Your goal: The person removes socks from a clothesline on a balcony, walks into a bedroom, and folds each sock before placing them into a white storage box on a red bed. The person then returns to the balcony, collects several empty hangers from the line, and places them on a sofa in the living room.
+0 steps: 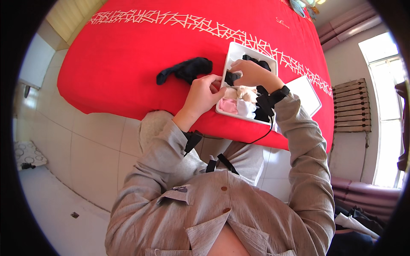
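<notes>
one short cursive word (pixel 282 22) is standing out, thin and pale, on the red bedspread (pixel 115 51), lying beyond the white patterned band (pixel 171 18) and toward the bedspread's right edge, slanting nearer at its right end.

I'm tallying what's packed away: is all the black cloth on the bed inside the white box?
No: a crumpled black cloth piece lies on the red bedspread, outside and to the left of the white box.
</notes>
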Tool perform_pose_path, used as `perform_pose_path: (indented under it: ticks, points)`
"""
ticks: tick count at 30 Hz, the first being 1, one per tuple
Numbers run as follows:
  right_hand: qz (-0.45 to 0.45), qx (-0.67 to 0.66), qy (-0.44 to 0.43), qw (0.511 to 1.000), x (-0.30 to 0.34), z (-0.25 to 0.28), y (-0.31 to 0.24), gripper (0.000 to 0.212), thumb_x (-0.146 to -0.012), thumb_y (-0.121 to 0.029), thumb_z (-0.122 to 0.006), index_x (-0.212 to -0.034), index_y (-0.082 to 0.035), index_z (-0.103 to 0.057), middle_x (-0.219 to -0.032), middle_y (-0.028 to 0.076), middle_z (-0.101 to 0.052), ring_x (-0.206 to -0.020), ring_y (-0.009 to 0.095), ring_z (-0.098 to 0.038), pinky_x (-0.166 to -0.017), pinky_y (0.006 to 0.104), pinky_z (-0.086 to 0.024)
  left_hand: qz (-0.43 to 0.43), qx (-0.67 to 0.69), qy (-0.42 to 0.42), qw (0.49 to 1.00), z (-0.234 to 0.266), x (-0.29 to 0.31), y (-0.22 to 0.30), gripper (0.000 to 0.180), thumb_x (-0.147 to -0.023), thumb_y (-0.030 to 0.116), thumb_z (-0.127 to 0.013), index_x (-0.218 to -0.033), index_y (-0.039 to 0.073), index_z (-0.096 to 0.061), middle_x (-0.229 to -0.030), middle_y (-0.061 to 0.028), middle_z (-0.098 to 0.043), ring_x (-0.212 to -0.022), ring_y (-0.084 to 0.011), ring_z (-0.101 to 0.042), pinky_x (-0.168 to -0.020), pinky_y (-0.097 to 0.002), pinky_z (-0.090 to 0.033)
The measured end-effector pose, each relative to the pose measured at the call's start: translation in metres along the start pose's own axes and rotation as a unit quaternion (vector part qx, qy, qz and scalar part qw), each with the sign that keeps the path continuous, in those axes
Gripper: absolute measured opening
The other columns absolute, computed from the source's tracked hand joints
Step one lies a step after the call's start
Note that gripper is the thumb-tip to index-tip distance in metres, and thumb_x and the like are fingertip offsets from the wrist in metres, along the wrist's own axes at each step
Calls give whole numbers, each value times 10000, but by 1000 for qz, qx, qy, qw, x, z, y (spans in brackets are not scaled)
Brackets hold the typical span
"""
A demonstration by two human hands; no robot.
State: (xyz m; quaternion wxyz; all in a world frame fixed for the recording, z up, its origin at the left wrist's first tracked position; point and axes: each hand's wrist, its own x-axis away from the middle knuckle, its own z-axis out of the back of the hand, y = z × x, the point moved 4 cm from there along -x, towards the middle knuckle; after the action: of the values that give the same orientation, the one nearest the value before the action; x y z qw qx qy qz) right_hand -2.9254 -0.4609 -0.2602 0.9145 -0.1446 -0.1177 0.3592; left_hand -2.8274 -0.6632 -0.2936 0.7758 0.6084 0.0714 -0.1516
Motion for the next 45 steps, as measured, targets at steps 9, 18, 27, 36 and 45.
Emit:
perform_pose_path:
  ticks: [9,18,27,36,45]
  points:
    - [-44,114,40,992,7,-3,-22,343,-749,-180,-819,-1077,-85,-780,-1144,109,-725,-1074,340,-699,-943,445,-574,-1,4,-15,1000,7,1,14,316,-848,115,-831,-1106,-42,-740,-947,-169,-781,-754,-252,-769,-702,-354,-606]
    - [24,-24,138,990,86,82,-102,392,-808,-115,-846,-1179,-49,-735,-1196,148,-706,-1069,367,-705,-930,433,-576,32,-464,57,883,92,-13,-15,455,-835,334,-860,-1235,156,-736,-1219,-79,-714,-1210,-326,-647,-966,-498,-520]
    - [-56,-255,218,940,159,65,-150,375,-846,-81,-845,-1195,-2,-733,-1198,127,-740,-1096,259,-739,-925,361,-590,-55,-235,43,970,128,-21,33,206,-1009,194,-705,-1027,-11,-719,-890,-127,-704,-805,-247,-702,-718,-365,-524]
    - [-130,-754,284,578,143,-16,-144,266,-1090,-237,-667,-1250,-27,-699,-1077,25,-750,-958,104,-731,-821,291,-611,106,153,-269,945,25,52,122,292,-1107,240,-615,-1073,-31,-719,-799,22,-650,-708,-38,-562,-611,-236,-443]
    - [-107,-807,363,454,197,-28,-91,229,-1108,-234,-626,-1146,-29,-720,-1039,100,-802,-935,199,-795,-765,341,-668,265,271,-324,867,0,102,89,473,-1113,388,-612,-999,-32,-795,-708,31,-634,-692,-36,-559,-629,-230,-442]
